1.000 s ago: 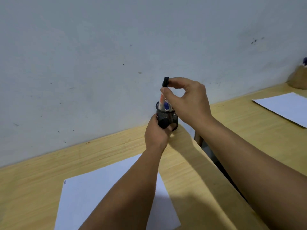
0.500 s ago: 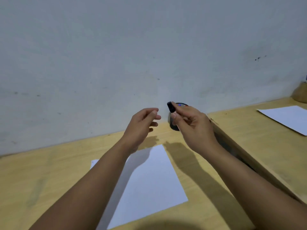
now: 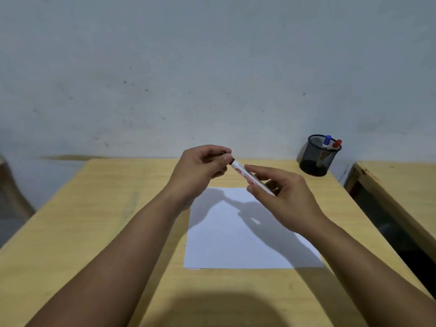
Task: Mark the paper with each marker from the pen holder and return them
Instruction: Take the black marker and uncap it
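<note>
**First marker coming uncapped above a blank sheet**

A wooden desk [image 3: 99, 208] is carrying the whole job, with a second desk [image 3: 401, 185] standing just beside its right edge. A white sheet of paper [image 3: 224, 244] is lying flat near the middle of the desk, toward the near edge, and is showing no mark that can be made out. The right hand [image 3: 285, 197] is gripping the white barrel of a marker [image 3: 243, 173] above the sheet's far edge, while the left hand [image 3: 200, 168] is pinching the dark cap end, seemingly pulling it off. At the far right corner, a black mesh pen holder [image 3: 316, 159] is standing upright against the wall, with a blue-capped marker [image 3: 326, 140] and a red-capped marker [image 3: 337, 143] waiting inside. By this evidence the task is barely beginning: one marker is out, none appears used, and two more are waiting their turn before all go back.
</note>
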